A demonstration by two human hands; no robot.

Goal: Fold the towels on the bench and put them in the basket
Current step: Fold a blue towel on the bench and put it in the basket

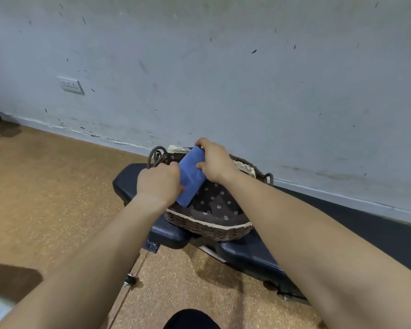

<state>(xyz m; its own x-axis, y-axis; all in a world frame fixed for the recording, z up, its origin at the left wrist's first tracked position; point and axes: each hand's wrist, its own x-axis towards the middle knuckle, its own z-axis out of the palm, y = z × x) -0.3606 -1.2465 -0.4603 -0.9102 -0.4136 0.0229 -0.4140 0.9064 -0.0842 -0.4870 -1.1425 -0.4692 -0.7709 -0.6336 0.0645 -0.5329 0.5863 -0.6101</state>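
Head view: both hands [160, 180] [215, 162] hold blue towel [190, 175] over basket [211, 227].

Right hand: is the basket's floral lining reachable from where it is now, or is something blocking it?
Probably yes. The right hand is over the basket, holding the blue towel with the left hand. The bare lining beside the towel is uncovered.

Hidden and cut off, head view.
I can't see the left hand's [160, 184] fingers; they curl behind the blue towel's [190, 176] edge. The right hand [214, 162] covers the towel's far corner and part of the basket [211, 227] rim. The worktop [252, 255] runs under the right forearm. Wall socket [71, 85] too small to read.
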